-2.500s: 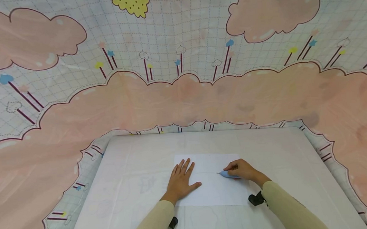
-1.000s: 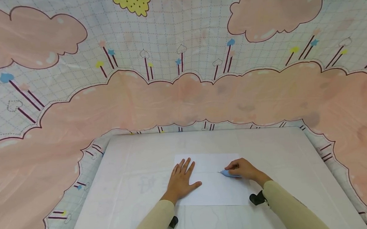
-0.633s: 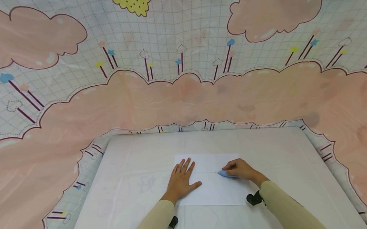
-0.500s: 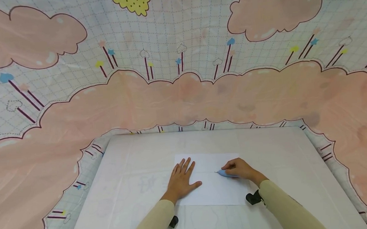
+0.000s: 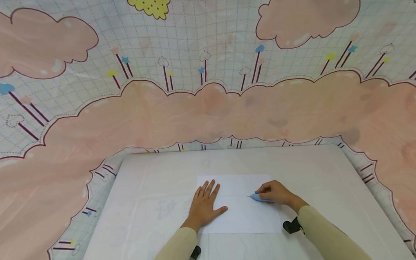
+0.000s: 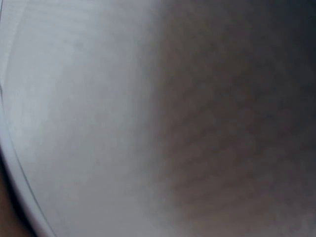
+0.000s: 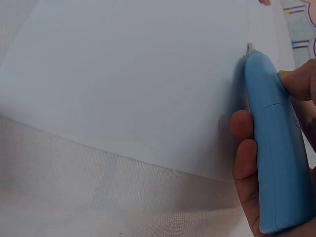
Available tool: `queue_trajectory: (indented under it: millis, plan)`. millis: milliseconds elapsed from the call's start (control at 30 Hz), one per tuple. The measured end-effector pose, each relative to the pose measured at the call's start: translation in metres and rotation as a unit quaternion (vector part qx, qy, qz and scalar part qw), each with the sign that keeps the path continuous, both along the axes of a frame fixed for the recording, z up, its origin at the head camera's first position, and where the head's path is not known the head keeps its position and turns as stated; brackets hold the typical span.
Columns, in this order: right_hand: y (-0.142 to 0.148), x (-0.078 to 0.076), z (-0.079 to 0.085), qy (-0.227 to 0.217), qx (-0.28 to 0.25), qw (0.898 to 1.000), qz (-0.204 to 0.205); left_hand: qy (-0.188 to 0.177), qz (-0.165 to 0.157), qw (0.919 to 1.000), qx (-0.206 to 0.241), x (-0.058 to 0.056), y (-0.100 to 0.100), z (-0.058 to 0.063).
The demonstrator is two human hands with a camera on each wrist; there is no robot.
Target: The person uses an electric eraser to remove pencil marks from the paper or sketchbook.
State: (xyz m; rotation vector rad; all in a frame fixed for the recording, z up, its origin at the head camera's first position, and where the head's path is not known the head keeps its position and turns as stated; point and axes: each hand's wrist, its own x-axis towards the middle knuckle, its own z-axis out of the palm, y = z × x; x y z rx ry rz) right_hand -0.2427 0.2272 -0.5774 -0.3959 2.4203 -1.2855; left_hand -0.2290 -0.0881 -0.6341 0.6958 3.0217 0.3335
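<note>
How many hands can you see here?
2: the left hand spread across the left edge of the paper, the right hand holding a blue tool near its right edge.

The right hand (image 7: 246, 160) grips a blue tool (image 7: 277, 148); white paper (image 7: 128, 84) lies beneath.

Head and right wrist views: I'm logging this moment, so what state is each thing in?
Paper: flat on the table, partly under the left hand.
Left hand: palm down, fingers spread.
Blue tool: held in the right hand, tip over the paper; contact unclear.
Right hand: gripping the blue tool.
Sleeves: down, covering the forearms.
</note>
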Motion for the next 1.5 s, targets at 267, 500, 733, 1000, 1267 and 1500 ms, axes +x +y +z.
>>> queue_trajectory:
  millis: [267,500,733,1000,1267,1500]
  plan:
    - [0.005,0.000,-0.005,0.012,0.010,1.000,-0.003,-0.008,0.001,1.0000,0.004,0.001,0.000,0.002]
    - [0.000,-0.003,-0.005,0.014,-0.004,1.000,0.013,-0.010,0.003,0.9999,-0.006,0.001,0.000,0.002]
    - [-0.006,-0.005,-0.006,0.003,-0.004,1.000,0.005,-0.014,-0.001,0.9999,-0.006,0.000,0.001,0.004]
    - [-0.010,-0.006,-0.009,0.006,-0.006,1.000,0.004,-0.013,0.000,0.9999,0.005,0.001,-0.001,0.003]
    - [-0.014,-0.005,-0.007,0.007,-0.010,1.000,0.011,-0.009,-0.001,0.9999,0.005,0.002,0.000,0.004]
    - [-0.015,-0.007,-0.005,0.007,-0.011,1.000,0.009,-0.007,-0.002,1.0000,0.007,0.001,0.000,0.005]
